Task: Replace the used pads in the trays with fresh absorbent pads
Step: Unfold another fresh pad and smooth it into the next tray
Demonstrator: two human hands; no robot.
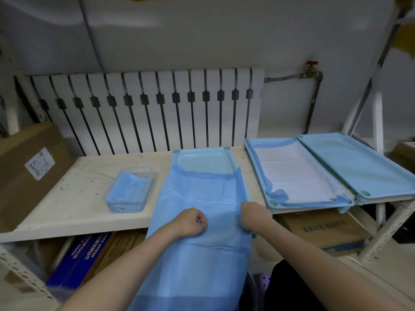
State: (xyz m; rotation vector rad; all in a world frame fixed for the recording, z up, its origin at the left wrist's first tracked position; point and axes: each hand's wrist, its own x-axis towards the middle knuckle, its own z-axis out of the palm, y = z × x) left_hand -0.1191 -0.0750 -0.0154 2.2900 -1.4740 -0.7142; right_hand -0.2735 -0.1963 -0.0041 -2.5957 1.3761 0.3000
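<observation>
White shelf [89,182]: L hand [190,222] & R hand [252,216] fisted, gripping blue pad [202,198] over tray [202,157].

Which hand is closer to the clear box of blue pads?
Left. The left hand grips the pad right of the box; the right hand grips it farther right, by the white-lined tray.

Dim, cool, even light, no hard shadows. Pale sheen on the middle tray [202,159]. Smeared blur high on the wall [224,30]. Wide-angle bending at the edges; murky below the shelf [67,209].
</observation>
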